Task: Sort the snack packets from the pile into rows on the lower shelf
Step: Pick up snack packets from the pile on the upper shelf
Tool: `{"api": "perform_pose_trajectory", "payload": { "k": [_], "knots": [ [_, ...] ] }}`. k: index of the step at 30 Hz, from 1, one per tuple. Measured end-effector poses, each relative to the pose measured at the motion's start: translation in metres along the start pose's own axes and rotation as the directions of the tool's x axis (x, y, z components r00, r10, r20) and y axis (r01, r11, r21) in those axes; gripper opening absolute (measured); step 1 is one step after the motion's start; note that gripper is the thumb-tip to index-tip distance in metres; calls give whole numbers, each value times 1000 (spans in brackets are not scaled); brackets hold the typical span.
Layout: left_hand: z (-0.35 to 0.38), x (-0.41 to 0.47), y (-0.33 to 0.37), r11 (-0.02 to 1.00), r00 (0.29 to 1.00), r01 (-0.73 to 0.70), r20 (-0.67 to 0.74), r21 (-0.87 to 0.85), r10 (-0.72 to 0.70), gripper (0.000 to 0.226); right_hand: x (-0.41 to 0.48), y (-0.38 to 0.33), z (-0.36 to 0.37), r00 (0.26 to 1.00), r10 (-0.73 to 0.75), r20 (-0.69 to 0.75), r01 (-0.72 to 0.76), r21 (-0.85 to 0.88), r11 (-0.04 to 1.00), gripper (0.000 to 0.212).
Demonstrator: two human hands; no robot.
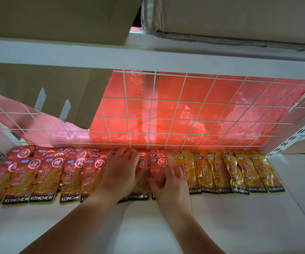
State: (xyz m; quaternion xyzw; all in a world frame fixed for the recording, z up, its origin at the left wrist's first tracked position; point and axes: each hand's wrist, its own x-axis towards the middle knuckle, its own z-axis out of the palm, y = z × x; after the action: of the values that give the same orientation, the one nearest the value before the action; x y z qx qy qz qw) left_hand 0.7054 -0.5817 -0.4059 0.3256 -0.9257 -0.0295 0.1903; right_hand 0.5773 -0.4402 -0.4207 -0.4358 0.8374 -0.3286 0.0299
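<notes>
Several red snack packets (43,176) lie in overlapping rows along the back of the white lower shelf (221,226), from the left edge to the middle. Several yellow packets (239,173) continue the line to the right. My left hand (122,171) lies flat, fingers spread, on red packets near the middle. My right hand (168,182) rests beside it, its fingertips pinching the edge of a red packet (157,167). No loose pile is in view.
A white wire grid (184,110) with red plastic sheeting behind it backs the shelf. A cardboard flap (56,92) hangs down at the upper left. Cardboard boxes (239,15) sit on the upper shelf (148,59). A slotted upright (292,136) stands at the right.
</notes>
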Motion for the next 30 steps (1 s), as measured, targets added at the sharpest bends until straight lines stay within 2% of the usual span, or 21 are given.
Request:
{"api": "perform_pose_trajectory", "payload": {
  "k": [5, 12, 18, 22, 25, 30],
  "knots": [
    [2, -5, -4, 1000, 1000, -24, 6, -6, 24, 48, 1, -2, 0, 999, 52, -7, -52, 21, 998, 53],
    [-6, -5, -1, 1000, 999, -13, 48, -19, 14, 52, 1, -1, 3, 999, 54, 5, -54, -36, 998, 52],
    [-37, -23, -2, 989, 984, 147, -104, 7, -145, 48, 1, 2, 3, 998, 57, 19, -56, -32, 998, 53],
    [-31, -63, -3, 982, 989, 143, -45, 122, -138, 57, 2, 1, 3, 998, 50, 29, -49, -40, 998, 54],
    [-22, -79, -2, 977, 984, 180, -26, 110, -179, 51, 1, 1, 3, 999, 47, 23, -46, -43, 998, 50],
    [-11, -84, -9, 988, 991, 135, -34, 71, -133, 47, 2, 1, 3, 999, 43, 14, -42, -49, 998, 43]
  ]
}}
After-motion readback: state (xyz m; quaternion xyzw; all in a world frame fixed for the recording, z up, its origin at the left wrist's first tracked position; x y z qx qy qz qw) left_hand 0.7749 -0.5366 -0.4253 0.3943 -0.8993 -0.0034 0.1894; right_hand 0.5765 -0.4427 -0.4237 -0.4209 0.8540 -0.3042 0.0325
